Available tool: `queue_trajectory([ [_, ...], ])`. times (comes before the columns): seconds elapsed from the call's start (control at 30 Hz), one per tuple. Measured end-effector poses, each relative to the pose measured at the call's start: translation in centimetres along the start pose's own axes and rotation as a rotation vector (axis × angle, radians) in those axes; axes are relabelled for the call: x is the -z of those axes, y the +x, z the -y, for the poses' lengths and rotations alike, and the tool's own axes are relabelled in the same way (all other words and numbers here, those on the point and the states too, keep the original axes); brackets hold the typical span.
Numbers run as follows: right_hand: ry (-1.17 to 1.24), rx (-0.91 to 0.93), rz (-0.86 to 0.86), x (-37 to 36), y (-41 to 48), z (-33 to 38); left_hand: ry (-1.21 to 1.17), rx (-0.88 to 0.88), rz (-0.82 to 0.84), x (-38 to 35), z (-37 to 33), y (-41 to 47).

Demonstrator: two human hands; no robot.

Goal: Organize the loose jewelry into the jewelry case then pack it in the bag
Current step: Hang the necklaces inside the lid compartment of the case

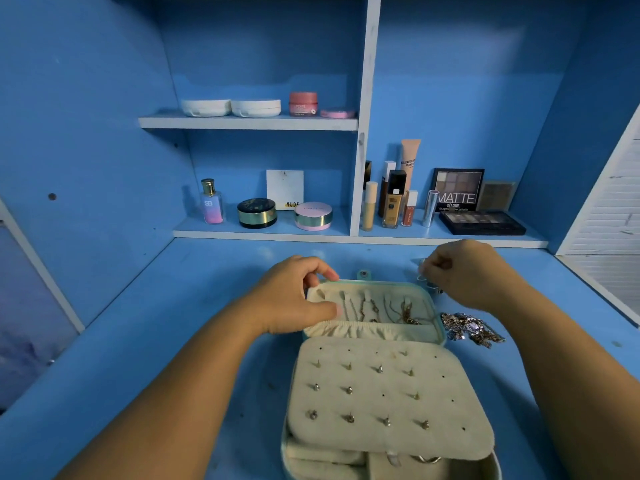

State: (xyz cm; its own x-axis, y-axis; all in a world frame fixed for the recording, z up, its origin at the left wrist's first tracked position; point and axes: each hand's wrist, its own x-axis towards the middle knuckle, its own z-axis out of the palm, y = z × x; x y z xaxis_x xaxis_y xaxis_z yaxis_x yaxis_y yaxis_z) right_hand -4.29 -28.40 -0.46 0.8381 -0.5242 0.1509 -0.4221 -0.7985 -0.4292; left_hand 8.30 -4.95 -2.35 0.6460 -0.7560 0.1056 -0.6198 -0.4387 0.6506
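Observation:
A teal jewelry case [437, 308] with cream lining lies open on the blue desk. Its lid holds several thin necklaces [388, 310] above an elastic pocket. A cream earring panel [388, 396] with several stud earrings covers the lower half. My left hand [294, 296] grips the lid's left edge between thumb and fingers. My right hand [464, 271] is behind the case's right corner, fingers curled, pinching a thin silvery piece [420, 270]; what the piece is I cannot tell. A pile of loose jewelry [471, 328] lies on the desk to the right of the lid. No bag is in view.
Cosmetics stand on the low shelf behind the case: a perfume bottle [212, 201], compacts [257, 213], foundation bottles [392, 199] and eyeshadow palettes [481, 222]. An upper shelf [247, 122] carries white compacts and a pink jar. A white slatted panel [609, 216] stands at the right.

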Motion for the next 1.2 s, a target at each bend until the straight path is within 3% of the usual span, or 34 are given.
queue_trajectory([
  [0.1,-0.021,-0.043,0.032,1.6,0.0,-1.1,-0.044,-0.068,-0.029,-1.0,0.8,0.3],
  [0.17,0.092,-0.066,0.082,2.9,-0.3,-1.6,-0.155,-0.049,-0.060,-1.5,1.1,0.5],
  [0.23,0.231,-0.064,0.044,4.5,-0.8,-1.6,-0.265,-0.019,-0.133,-1.6,1.2,0.6],
  [0.3,0.193,-0.032,0.023,6.0,-1.1,-1.4,-0.280,0.004,-0.148,-1.6,1.2,0.6],
  [0.5,-0.117,-0.073,0.469,6.0,-0.9,-1.8,-0.246,-0.003,-0.135,-1.7,1.6,0.6],
  [0.6,-0.096,-0.053,0.585,4.2,-1.3,-3.2,-0.288,-0.010,-0.173,-1.7,2.1,0.7],
  [0.77,0.067,-0.024,0.556,3.1,-1.6,-5.0,-0.299,-0.074,-0.064,-1.9,3.0,1.1],
  [1.0,0.068,0.024,0.523,3.1,-1.0,-5.8,-0.261,-0.159,-0.002,-1.7,3.9,1.8],
  [1.2,0.482,-0.030,0.535,3.9,-1.8,-5.5,-0.258,-0.162,-0.012,-1.7,3.7,1.6],
])
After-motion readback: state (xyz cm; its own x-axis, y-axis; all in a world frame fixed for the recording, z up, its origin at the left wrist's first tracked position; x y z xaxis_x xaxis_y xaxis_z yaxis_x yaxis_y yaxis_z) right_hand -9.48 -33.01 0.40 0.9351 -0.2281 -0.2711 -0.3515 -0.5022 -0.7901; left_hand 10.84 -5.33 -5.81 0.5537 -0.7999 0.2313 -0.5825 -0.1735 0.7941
